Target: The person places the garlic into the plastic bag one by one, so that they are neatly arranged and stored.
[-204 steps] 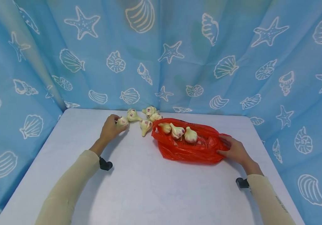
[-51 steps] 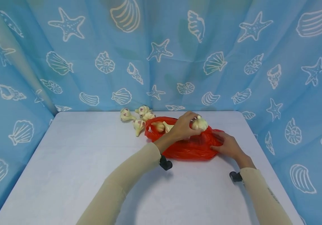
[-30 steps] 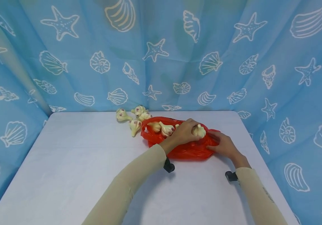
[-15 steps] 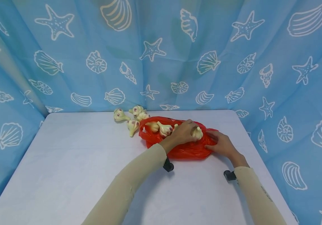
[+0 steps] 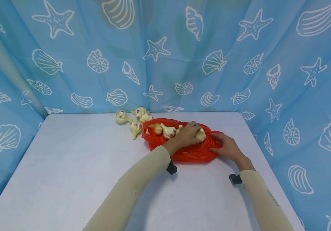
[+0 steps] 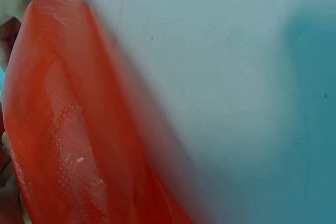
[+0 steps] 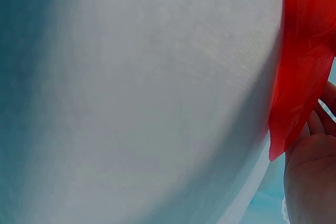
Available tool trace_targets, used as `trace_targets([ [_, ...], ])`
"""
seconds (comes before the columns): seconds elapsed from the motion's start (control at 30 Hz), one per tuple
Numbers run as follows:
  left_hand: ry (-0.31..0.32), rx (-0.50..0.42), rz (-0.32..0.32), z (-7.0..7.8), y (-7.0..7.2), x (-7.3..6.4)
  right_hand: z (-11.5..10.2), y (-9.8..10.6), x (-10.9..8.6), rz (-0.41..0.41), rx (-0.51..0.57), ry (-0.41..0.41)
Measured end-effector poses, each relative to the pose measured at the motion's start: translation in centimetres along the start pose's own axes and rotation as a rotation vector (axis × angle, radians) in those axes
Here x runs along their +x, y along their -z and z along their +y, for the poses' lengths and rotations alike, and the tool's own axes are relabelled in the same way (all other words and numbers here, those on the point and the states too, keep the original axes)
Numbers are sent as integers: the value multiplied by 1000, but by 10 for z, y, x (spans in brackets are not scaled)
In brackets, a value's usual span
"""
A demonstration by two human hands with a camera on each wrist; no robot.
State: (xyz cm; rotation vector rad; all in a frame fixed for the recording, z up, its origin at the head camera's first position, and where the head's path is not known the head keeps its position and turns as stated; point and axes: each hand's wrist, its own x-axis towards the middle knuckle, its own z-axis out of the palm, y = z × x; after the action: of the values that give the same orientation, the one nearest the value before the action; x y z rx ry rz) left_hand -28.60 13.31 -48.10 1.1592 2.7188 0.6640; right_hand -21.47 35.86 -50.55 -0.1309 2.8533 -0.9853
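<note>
A red plastic bag (image 5: 192, 155) lies on its side at the back of the table, its opening turned up. My left hand (image 5: 187, 134) reaches over the opening and holds a garlic bulb (image 5: 201, 135) low inside it. Left of that hand, several more bulbs sit in the bag, among them a garlic bulb (image 5: 169, 132) with purple marks. My right hand (image 5: 229, 148) grips the bag's right end. In the left wrist view the red bag (image 6: 68, 114) hides most of the left hand. The right wrist view shows the right hand (image 7: 315, 174) against the bag's edge.
Several loose garlic bulbs lie left of the bag, including one garlic bulb (image 5: 135, 129) with its stem toward me. The white table (image 5: 75, 166) ends at a blue shell-patterned curtain (image 5: 165, 73). A small black wrist camera (image 5: 172, 168) sits on the left wrist.
The left hand has carried a garlic bulb from the table's left side rightward over the bag, then lowered it into the opening. The right hand has kept hold of the bag's right end.
</note>
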Motion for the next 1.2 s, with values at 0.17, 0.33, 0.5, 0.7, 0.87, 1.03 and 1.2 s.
trace_targets([
  [0.17,32,32,1,-2,0,2,-1,2,-1,-8,18,0],
  [0.33,42,-6,4,-5,2,2,-1,2,-1,-8,16,3],
  [0.5,40,-20,-20,-6,4,2,1,0,-1,-9,26,-5],
  [0.7,43,-37,-37,-4,8,1,1,0,-1,-2,24,-9],
  [0.87,24,-18,-40,-4,16,-3,1,-1,0,-3,25,-4],
  [1.03,-23,-33,-35,-7,31,-7,2,-2,1,-10,16,-17],
  [1.2,-39,-21,-26,-11,52,-17,-1,0,0,-19,24,-26],
])
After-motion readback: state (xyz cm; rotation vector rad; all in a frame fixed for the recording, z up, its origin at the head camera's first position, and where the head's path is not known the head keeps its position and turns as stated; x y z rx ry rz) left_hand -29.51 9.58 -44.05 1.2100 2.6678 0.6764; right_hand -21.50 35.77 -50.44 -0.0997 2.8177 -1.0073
